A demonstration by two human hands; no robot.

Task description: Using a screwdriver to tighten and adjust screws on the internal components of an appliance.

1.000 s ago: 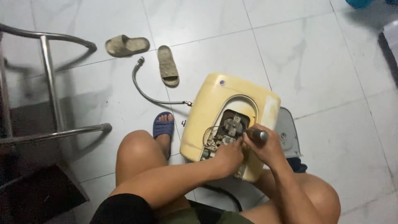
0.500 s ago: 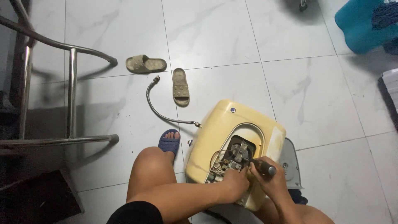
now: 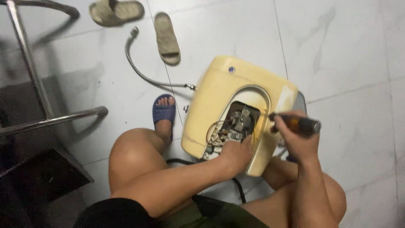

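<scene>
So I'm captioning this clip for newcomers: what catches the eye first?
The pale yellow appliance casing on the white tiled floor, its oval opening baring wiring. The left hand rests at that opening, and the right hand holds a dark-handled screwdriver beside it. Two tan slippers lie beyond.

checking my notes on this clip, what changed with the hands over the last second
The right hand drew back from the opening and now holds the screwdriver level, tip at the rim. The left hand stayed at the wiring inside the yellow appliance. The appliance, hose and sandals lie as before.
</scene>
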